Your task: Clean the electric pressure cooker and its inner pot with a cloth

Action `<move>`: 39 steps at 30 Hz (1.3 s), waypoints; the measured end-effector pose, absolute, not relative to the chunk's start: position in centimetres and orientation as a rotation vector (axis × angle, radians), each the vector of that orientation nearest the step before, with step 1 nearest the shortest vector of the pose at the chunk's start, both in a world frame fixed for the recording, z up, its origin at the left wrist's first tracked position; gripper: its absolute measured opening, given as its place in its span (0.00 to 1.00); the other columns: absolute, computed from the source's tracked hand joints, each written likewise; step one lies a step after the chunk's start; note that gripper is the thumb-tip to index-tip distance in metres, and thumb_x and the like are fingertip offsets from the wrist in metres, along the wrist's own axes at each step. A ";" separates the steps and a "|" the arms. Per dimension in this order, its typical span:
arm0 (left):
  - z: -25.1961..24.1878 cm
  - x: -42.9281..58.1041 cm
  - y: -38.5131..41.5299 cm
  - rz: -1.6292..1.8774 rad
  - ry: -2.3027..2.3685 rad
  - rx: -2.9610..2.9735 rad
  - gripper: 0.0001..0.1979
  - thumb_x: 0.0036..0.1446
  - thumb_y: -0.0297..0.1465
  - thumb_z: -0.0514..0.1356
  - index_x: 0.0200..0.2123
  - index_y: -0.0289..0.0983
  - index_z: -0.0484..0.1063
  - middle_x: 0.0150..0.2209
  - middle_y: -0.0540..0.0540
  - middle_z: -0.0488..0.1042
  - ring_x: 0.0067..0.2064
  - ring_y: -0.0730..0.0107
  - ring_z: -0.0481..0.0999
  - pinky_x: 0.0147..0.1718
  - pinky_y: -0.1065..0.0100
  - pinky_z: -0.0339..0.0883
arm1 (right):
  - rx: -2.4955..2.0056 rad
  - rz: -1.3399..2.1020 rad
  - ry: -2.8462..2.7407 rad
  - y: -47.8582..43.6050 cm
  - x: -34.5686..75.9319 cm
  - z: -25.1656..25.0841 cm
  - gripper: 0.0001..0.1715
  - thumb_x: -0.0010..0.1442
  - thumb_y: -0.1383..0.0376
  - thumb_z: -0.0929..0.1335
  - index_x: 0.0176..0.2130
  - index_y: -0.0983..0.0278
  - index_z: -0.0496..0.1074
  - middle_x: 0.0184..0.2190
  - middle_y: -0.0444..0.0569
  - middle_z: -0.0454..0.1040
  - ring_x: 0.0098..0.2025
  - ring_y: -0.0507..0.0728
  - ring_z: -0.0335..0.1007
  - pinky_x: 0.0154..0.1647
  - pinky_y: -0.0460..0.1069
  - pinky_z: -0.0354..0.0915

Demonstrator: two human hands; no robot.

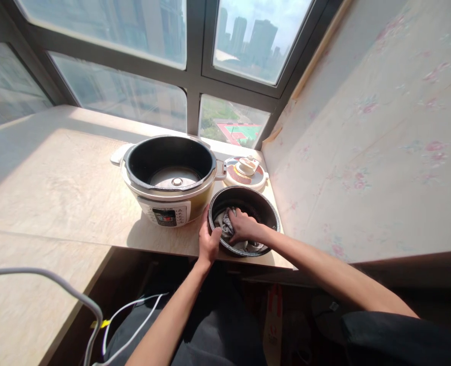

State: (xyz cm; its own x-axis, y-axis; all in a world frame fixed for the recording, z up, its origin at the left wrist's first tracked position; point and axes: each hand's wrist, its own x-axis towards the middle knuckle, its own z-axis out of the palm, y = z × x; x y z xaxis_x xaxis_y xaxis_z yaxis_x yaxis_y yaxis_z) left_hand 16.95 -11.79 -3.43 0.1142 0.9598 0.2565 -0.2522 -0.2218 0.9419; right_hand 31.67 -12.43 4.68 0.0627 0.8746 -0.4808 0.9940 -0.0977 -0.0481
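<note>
A dark inner pot [261, 204] stands on the windowsill counter [57, 183] near its front edge. My left hand [208, 239] grips the pot's left rim, fingers wrapped round it. Inside the pot, my right hand [243, 226] presses a grey cloth [224, 225] against the wall, its fingers closed on the cloth. Just to the left stands an electric cooker body [170, 178], open on top, with its control panel facing me.
The cooker's lid [246, 173] lies behind the pot, by the papered wall [362, 132] on the right. Windows run along the back. White cables [95, 310] hang at the lower left, below the counter's edge.
</note>
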 end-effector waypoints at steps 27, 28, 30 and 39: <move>-3.6 16.1 -12.6 1.135 0.720 1.160 0.40 0.65 0.55 0.55 0.72 0.41 0.56 0.74 0.38 0.54 0.75 0.52 0.49 0.73 0.51 0.42 | 2.833 -2.470 1.596 -10.8 32.1 4.8 0.21 0.39 0.67 0.76 0.38 0.66 0.78 0.32 0.48 0.81 0.36 0.59 0.77 0.43 0.53 0.73; -3.5 16.0 -12.7 1.102 0.714 1.147 0.40 0.64 0.58 0.52 0.71 0.41 0.58 0.73 0.38 0.57 0.75 0.52 0.50 0.73 0.51 0.41 | 2.805 -2.486 1.647 -11.1 32.1 5.3 0.21 0.39 0.66 0.77 0.38 0.66 0.78 0.32 0.47 0.81 0.35 0.59 0.77 0.43 0.54 0.73; -3.6 16.0 -12.8 1.054 0.680 1.115 0.44 0.62 0.63 0.45 0.69 0.40 0.63 0.69 0.37 0.64 0.75 0.53 0.53 0.73 0.51 0.42 | 2.657 -2.464 1.835 -11.8 32.2 6.3 0.24 0.39 0.67 0.78 0.40 0.66 0.78 0.33 0.46 0.81 0.36 0.59 0.77 0.45 0.54 0.73; -3.2 17.1 -12.5 1.073 0.562 0.871 0.52 0.57 0.69 0.38 0.64 0.36 0.70 0.60 0.34 0.75 0.70 0.49 0.63 0.68 0.51 0.59 | 1.841 -1.785 2.614 -11.8 34.2 9.3 0.42 0.38 0.63 0.81 0.54 0.62 0.77 0.54 0.51 0.77 0.56 0.65 0.73 0.61 0.59 0.65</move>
